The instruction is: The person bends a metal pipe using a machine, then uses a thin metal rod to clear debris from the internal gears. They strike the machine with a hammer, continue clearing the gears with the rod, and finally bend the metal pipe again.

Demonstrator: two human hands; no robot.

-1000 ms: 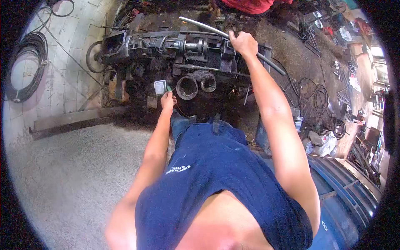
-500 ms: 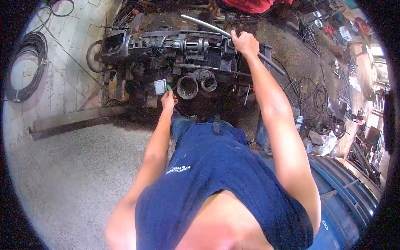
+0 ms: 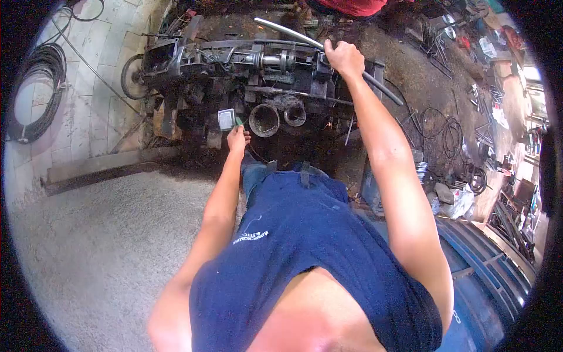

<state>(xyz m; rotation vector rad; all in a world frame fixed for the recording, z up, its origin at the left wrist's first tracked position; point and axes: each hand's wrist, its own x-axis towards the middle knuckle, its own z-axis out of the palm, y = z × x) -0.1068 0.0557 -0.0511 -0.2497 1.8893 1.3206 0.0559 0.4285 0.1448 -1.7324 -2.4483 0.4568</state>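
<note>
My right hand [image 3: 347,59] is wrapped around a long metal pipe [image 3: 287,33], which slants over the right side of a dark, greasy machine [image 3: 229,61]. The pipe's bright end points up and left, and its darker end passes under my right wrist. Lower and to the left, my left hand [image 3: 237,139] is closed with its fingertips at a small green handle-like piece [image 3: 239,121]. A pale square plate or box [image 3: 226,119] sits right beside that green piece. Two round, open metal cylinder ends [image 3: 264,120] face me on the machine's near side.
A wheel [image 3: 135,77] stands at the machine's left end. Coiled cable [image 3: 44,88] hangs along the tiled wall. Metal bars and cables [image 3: 443,126] litter the floor at right. A blue ridged panel [image 3: 478,264] lies low right. A person in red [image 3: 352,6] is across the machine.
Both hands keep their places and holds. The cylindrical part in the machine's middle shows a different, brighter side. The view has shifted very slightly.
</note>
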